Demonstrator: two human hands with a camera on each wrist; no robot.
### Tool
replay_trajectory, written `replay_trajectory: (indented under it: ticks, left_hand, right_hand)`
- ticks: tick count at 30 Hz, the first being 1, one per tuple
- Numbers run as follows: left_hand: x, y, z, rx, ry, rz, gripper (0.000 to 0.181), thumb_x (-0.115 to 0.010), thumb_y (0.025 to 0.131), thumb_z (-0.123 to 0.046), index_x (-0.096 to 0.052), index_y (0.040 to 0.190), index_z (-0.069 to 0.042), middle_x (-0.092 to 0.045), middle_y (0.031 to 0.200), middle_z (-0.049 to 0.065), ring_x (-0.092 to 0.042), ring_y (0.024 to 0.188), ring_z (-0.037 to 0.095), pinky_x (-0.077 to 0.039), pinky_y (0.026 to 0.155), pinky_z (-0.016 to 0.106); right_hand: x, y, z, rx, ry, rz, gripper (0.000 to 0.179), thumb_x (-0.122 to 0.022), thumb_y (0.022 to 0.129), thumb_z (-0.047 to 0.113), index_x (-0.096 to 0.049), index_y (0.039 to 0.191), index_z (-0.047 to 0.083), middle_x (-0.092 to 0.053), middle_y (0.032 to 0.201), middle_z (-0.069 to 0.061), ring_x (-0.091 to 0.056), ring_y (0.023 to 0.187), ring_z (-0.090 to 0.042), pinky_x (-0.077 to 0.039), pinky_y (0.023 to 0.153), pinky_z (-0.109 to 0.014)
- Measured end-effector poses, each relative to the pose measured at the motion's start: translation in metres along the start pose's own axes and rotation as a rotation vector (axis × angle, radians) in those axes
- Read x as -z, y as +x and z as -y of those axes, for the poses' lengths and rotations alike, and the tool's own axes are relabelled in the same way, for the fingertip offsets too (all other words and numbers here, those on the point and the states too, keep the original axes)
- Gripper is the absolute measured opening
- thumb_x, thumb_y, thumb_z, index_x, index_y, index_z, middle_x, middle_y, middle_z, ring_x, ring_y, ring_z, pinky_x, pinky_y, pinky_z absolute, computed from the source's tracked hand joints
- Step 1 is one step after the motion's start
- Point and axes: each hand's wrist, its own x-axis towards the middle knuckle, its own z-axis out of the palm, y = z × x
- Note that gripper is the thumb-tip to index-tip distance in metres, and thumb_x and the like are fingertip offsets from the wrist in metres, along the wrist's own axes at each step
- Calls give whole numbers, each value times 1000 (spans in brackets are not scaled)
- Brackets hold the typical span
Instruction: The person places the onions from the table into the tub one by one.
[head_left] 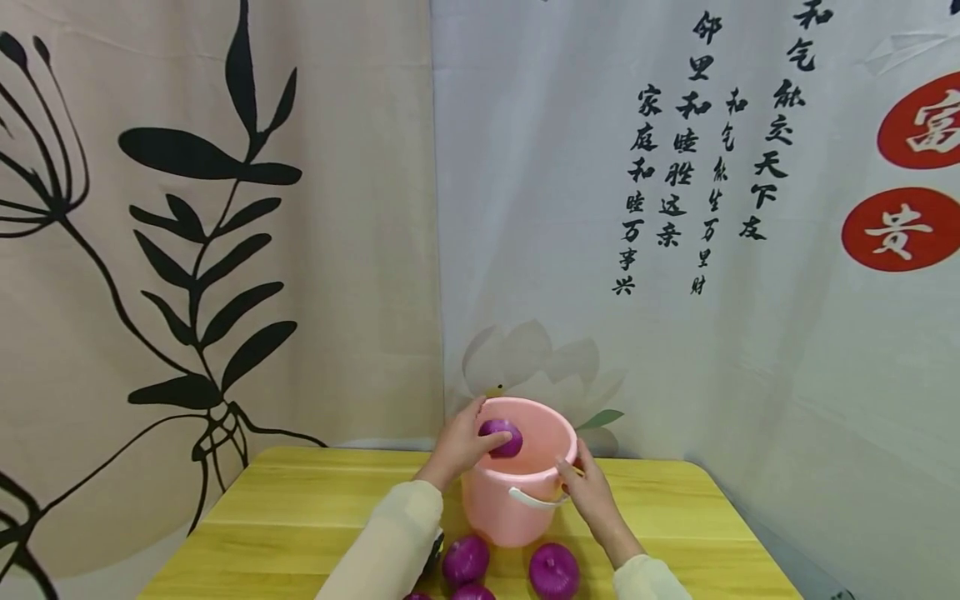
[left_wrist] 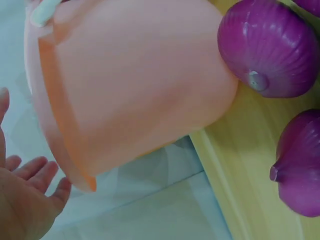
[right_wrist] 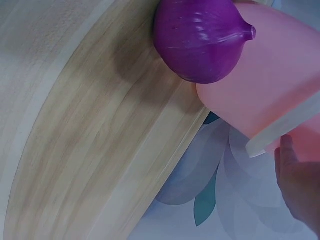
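A pink bucket (head_left: pixel 510 517) with a white handle (head_left: pixel 534 500) stands near the table's far edge. A purple onion (head_left: pixel 507 442) shows inside the bucket's mouth, partly covered by my left thumb. My left hand (head_left: pixel 459 446) is at the bucket's left rim; in the left wrist view its fingers (left_wrist: pixel 37 172) are spread beside the rim, with no onion between them. On the other side, my right hand (head_left: pixel 592 492) grips the rim, thumb in front and fingers behind. In the right wrist view a fingertip lies by the white handle.
In front of the bucket lie several more purple onions, one at its left front (head_left: pixel 466 561) and one at its right front (head_left: pixel 554 571). A dark object (head_left: pixel 433 554) is partly hidden by my left sleeve. Behind the wooden table (head_left: pixel 652 517) hangs a printed curtain (head_left: pixel 360 250).
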Motion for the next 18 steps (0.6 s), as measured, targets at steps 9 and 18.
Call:
replay_trajectory:
  ticks: [9, 18]
  left_hand:
    - [17, -7, 2, -52, -11, -14, 67, -70, 77, -40, -45, 132, -11, -50, 127, 8, -46, 116, 29, -40, 93, 45]
    - [50, -29, 29, -8, 6, -22, 67, -71, 76, -37, -47, 131, -8, -52, 125, 12, -45, 117, 29, -37, 95, 48]
  right_hand:
    - [0, 0, 1, 12, -13, -3, 68, -51, 92, 32, -17, 145, 8, -41, 129, -24, -48, 110, -32, -47, 84, -43]
    - [-1, -2, 1, 10, -14, -8, 66, -51, 93, 31, -18, 145, 8, -43, 127, -20, -47, 110, -31, -47, 84, -42]
